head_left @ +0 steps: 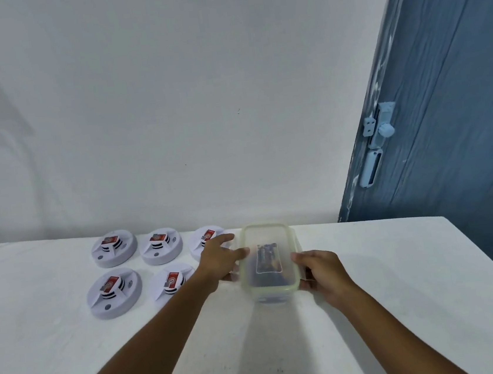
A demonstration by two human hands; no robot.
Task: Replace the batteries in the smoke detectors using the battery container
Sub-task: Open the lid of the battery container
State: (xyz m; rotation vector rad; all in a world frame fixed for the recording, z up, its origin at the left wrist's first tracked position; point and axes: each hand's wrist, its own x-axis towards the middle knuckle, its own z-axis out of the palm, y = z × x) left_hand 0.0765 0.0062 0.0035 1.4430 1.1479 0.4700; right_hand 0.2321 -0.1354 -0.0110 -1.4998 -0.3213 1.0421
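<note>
Head view: both hands, left (221,259) and right (320,269), fingers curled around clear rectangular plastic battery container (267,259).

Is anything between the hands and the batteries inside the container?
Yes. The lid is on the container, covering the batteries. The left hand and right hand grip its two sides.

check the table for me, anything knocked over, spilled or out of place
Nothing stands out. The smoke detectors lie in two neat rows, each with a red battery on top. The battery container stands upright with its lid on, the left hand and right hand at its sides. No spills show.
</note>
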